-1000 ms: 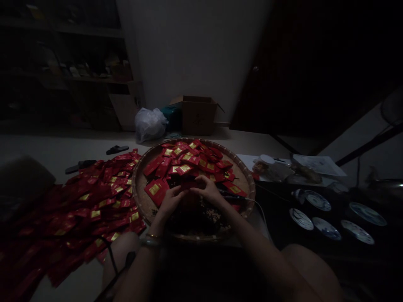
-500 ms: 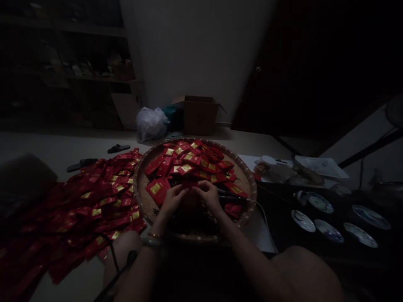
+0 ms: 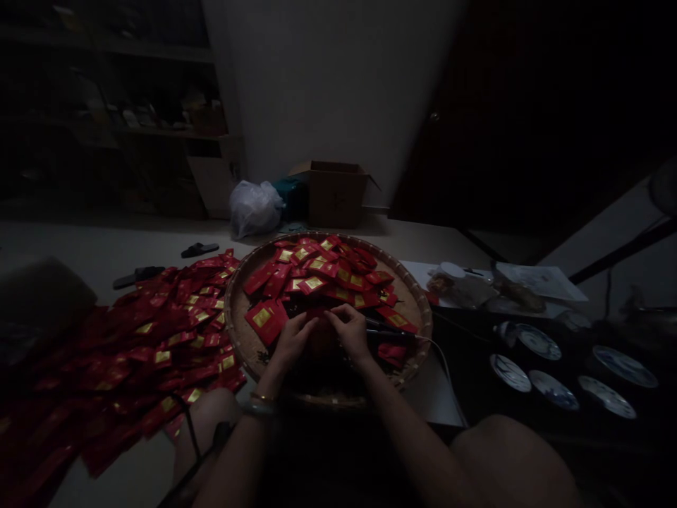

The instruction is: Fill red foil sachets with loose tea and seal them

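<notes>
A woven round tray (image 3: 235,321) stands before me with a heap of small red packets (image 3: 312,271) bearing gold labels. My left hand (image 3: 293,340) and my right hand (image 3: 351,333) are over its near part, pinching the upper edge of a red packet (image 3: 318,326) between them. Its lower part fades into shadow. Beside my right hand lies a dark, long tool (image 3: 392,336) with a white cable running off over the rim. Left of my left hand is a larger-looking red packet (image 3: 265,320). Dark loose bits (image 3: 261,357) are scattered on the tray.
A big pile of red packets (image 3: 174,346) covers the floor at left, near dark slippers (image 3: 199,250). At right, a dark table holds blue-and-white plates (image 3: 553,389). Behind the tray are a white plastic bag (image 3: 254,209) and an open cardboard box (image 3: 337,196).
My hands have shifted slightly, with the fingertips a little further apart at the packet's upper edge. The packet shows a bit more red. The heap looks unchanged.
</notes>
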The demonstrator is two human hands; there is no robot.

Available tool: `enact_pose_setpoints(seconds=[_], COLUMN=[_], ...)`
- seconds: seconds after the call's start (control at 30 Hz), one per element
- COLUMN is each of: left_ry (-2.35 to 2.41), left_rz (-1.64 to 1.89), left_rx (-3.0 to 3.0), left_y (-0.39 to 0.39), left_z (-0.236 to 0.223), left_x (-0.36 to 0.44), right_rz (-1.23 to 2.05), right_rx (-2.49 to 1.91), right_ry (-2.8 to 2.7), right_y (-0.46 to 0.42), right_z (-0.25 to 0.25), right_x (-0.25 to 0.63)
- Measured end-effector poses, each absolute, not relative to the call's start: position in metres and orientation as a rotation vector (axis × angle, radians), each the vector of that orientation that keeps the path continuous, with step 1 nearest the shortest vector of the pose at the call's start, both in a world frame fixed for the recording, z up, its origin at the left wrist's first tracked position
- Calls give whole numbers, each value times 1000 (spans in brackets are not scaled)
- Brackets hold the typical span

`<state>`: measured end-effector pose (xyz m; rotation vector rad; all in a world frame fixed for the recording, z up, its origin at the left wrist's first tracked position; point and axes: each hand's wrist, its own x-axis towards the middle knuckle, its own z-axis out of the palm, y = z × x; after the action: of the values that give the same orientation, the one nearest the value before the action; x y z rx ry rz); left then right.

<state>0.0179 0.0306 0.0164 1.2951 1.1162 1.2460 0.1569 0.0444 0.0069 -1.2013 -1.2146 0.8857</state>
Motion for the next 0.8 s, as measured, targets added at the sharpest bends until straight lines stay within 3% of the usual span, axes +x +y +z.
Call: enact_pose_setpoints(seconds=[0.47,0.8], left_ry=[1041,1112], left_rz=[1087,966], left_rx=[1199,1118], left_y=[29,24], left_z=[22,27], left_x=[12,11], right_rz=[1110,997], right_rx=[-1113,-1138], right_ry=[-1425,-1390], right_y=[53,52], right_z=[16,14], right_x=[170,153])
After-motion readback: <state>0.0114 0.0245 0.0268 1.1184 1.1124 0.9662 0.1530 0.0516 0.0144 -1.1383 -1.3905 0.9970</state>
